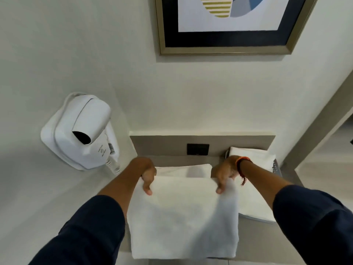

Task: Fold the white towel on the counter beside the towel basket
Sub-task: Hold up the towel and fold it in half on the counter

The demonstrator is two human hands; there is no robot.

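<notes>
Fingers of both hands are hidden behind the white towel point(183, 217) top edge; only thumbs are seen. The towel basket point(277, 167), right of the towel, is largely covered by the right forearm. The framed picture point(229, 25) above is cropped by the frame's upper edge.

Before you, the grey surface point(254, 243) runs back to a low upstand against the wall. The white towel point(183, 219) lies on it at the middle, its near edge hanging over the front. To its right sits the towel basket point(277, 167), just beside it, holding folded white towels point(252, 155).
</notes>
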